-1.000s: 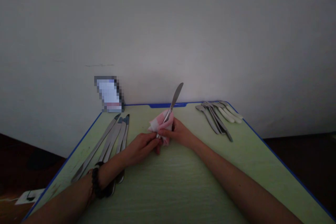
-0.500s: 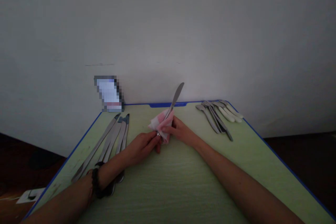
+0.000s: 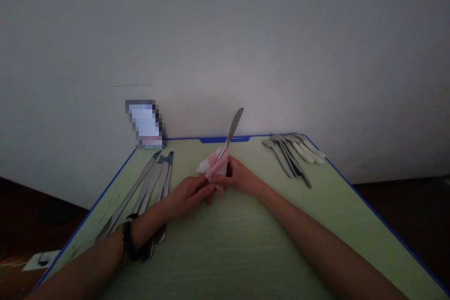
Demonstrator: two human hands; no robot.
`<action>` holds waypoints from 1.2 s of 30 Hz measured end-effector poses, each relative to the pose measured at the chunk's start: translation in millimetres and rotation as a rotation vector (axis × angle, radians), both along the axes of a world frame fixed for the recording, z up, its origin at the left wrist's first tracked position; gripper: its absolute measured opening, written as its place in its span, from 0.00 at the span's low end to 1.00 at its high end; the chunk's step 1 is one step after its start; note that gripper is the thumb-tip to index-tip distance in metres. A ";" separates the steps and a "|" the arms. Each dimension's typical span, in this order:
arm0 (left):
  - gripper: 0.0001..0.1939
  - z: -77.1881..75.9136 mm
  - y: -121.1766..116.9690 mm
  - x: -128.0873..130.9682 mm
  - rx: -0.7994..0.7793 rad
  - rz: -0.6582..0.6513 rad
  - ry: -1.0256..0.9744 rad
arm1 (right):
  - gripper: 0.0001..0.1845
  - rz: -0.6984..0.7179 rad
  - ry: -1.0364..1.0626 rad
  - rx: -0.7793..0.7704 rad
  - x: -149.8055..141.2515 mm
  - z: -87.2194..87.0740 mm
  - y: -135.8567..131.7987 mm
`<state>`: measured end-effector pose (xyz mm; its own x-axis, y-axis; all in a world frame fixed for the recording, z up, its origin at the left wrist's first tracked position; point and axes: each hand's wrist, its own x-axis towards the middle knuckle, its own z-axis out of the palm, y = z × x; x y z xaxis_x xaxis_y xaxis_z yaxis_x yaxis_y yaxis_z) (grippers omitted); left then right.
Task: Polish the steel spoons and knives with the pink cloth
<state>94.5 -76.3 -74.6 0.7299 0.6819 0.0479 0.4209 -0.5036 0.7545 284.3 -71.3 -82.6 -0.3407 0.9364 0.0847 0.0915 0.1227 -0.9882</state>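
Note:
A table knife point(image 3: 235, 125) points up and slightly right over the middle of the table, its blade bare. Around its lower part is a pink and white cloth point(image 3: 213, 159). My right hand point(image 3: 242, 177) is closed on the cloth, pressing it against the knife. My left hand point(image 3: 191, 193) is closed at the lower end, where the knife's handle is hidden by fingers and cloth. Several table knives point(image 3: 146, 192) lie on the left, partly under my left forearm. On the right lie several spoons and forks point(image 3: 286, 157), some with white handles.
The light green table point(image 3: 246, 243) has a blue edge. A phone with a blurred screen point(image 3: 146, 124) leans on the wall point(image 3: 281, 47) at the back left. A white power strip point(image 3: 41, 260) lies on the floor at the lower left.
The knife, the cloth and my right hand have shifted slightly left. My right hand sits a little lower along the handle. Both hands keep their hold.

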 end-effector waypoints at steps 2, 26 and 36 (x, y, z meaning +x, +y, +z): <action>0.21 0.7 -0.4 0.9 -0.006 0.030 0.003 | 0.25 -0.008 0.027 0.008 -0.4 0.9 -0.9; 0.23 -4.4 2.0 0.9 -0.032 0.091 -0.005 | 0.14 0.032 0.195 -0.055 0.5 -1.9 1.6; 0.21 -5.1 -0.1 1.3 -0.048 0.086 0.030 | 0.16 -0.093 0.234 -0.082 0.8 -2.9 5.4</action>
<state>95.7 -76.3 -79.7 0.6690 0.7432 -0.0072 0.4842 -0.4284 0.7629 285.1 -65.9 -85.5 -0.2330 0.9697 0.0739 -0.1334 0.0434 -0.9901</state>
